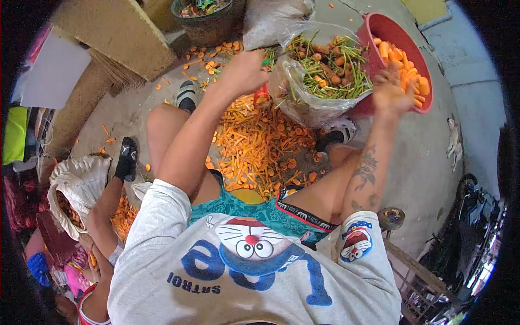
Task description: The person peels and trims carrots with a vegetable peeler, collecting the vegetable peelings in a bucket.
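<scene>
My left hand (245, 73) is closed around a small green-handled knife (265, 62), its thin dark blade reaching toward the plastic bag. Most of the handle is hidden in my fist. My right hand (394, 91) has its fingers spread at the near rim of a red basin (374, 24), slightly blurred and holding nothing I can see. Peeled carrots (403, 64) lie in that basin. Between my hands stands an open clear plastic bag (295, 103) of unpeeled carrots (338, 62) with green stalks. Below it, carrot peelings (244, 146) are heaped on the floor between my legs.
A bucket (203, 27) and a pale sack (271, 21) stand at the back. Left, another person's hand (93, 257) is beside an open white sack (81, 181). A small animal (454, 142) lies at the right; a motorcycle (471, 227) is nearer.
</scene>
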